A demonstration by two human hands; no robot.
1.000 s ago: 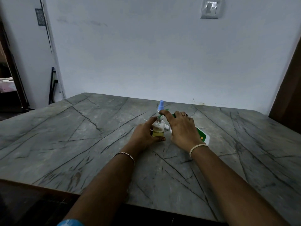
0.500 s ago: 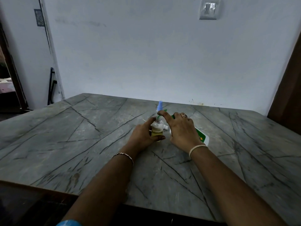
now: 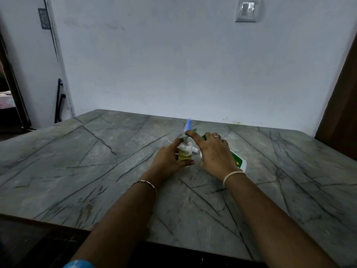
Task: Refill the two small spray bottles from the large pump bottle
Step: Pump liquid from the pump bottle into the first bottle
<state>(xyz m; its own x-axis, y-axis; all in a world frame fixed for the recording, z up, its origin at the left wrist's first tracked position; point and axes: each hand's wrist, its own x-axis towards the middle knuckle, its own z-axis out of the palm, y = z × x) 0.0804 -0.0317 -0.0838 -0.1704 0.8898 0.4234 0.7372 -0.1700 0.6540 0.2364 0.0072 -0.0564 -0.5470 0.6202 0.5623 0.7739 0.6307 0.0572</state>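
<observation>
Item: spray bottle (image 3: 185,154), small, clear, part full of yellow liquid, upright on worktop (image 3: 96,161). We judge it light, stiff, smooth, easily tipped; hold by body, twist at neck. Left grip (image 3: 170,159) wrapped round its body. Right grip (image 3: 214,151): forefinger at neck under blue head (image 3: 188,125); pinch or not, we cannot tell. Pump bottle (image 3: 240,163) lies partly hidden by right grip; green label, writing unreadable.

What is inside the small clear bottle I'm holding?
Yellowish liquid fills the lower part of the small bottle; the left hand covers its left side and base.
</observation>
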